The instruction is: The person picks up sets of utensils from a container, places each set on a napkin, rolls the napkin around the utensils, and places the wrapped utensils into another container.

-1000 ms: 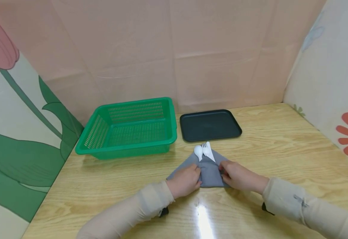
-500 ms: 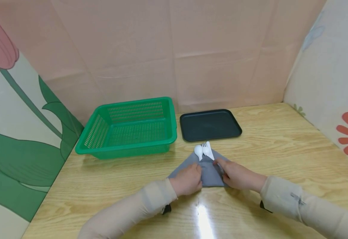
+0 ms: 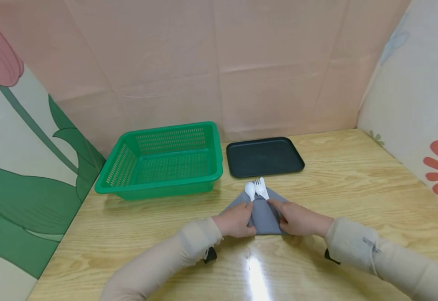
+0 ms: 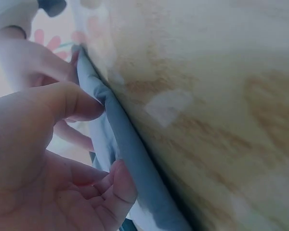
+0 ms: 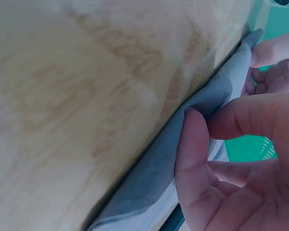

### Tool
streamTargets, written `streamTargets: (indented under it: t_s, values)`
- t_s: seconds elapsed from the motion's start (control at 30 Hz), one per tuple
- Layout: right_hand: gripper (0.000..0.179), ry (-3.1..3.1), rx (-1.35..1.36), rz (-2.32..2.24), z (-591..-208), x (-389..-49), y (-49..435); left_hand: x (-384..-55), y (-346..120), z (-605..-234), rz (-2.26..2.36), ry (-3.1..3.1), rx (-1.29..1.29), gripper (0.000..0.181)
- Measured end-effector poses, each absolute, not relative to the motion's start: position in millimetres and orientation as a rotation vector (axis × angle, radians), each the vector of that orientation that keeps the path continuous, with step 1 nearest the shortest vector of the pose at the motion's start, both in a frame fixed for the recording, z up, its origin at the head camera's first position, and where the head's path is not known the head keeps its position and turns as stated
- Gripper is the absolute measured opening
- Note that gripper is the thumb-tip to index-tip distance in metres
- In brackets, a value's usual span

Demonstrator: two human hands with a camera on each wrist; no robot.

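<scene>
A folded grey cloth napkin [image 3: 267, 223] lies on the table, its far side narrowing to a point. From its fold stick out a white spoon [image 3: 250, 190], a fork [image 3: 258, 189] and a knife [image 3: 264, 191], side by side; their lower ends are hidden in the cloth. My left hand [image 3: 235, 220] holds the napkin's left side, thumb and fingers curled at the near edge in the left wrist view. On the right side, my right hand [image 3: 299, 218] pinches the fold, its index fingertip near the knife. In the right wrist view, thumb and finger [image 5: 195, 144] meet at the cloth.
A green plastic basket [image 3: 159, 182] stands at the back left. Beside it, behind the napkin, lies a black tray [image 3: 266, 159]. A pink-beige covering hangs behind the wood-grain table [image 3: 354, 179], with patterned panels at both sides.
My right index finger has moved left across the napkin to the knife's base. My left hand has shifted slightly right, its fingers now reaching further toward the spoon. The cutlery stays nearly in place.
</scene>
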State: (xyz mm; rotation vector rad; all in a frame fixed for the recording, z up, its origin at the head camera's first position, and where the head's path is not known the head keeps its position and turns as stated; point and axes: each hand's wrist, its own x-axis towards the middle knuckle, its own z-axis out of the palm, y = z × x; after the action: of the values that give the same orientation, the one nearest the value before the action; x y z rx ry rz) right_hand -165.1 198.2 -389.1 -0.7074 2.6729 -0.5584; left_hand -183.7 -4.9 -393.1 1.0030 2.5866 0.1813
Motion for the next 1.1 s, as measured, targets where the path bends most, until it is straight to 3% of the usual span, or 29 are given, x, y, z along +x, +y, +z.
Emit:
streamTargets:
  t_s: [0.47,0.67,0.77,0.9,1.1]
  values:
    - [0.058,2.695,-0.705,-0.612,-389,-164,201,-184,-5,-391,0.184,2.589,0.992,0.070]
    - [0.027,2.735,-0.758,-0.657,-392,-163,204,-180,-8,-392,0.213,2.632,1.005,0.061]
    - [0.018,2.756,-0.825,-0.616,-393,-163,205,-178,-8,-392,0.209,2.660,1.032,0.048]
    - [0.018,2.729,-0.875,-0.606,-391,-162,207,-175,-8,-391,0.137,2.704,1.075,0.034]
    - [0.023,2.675,-0.893,-0.602,-387,-162,209,-170,-6,-394,-0.054,2.788,1.171,0.029]
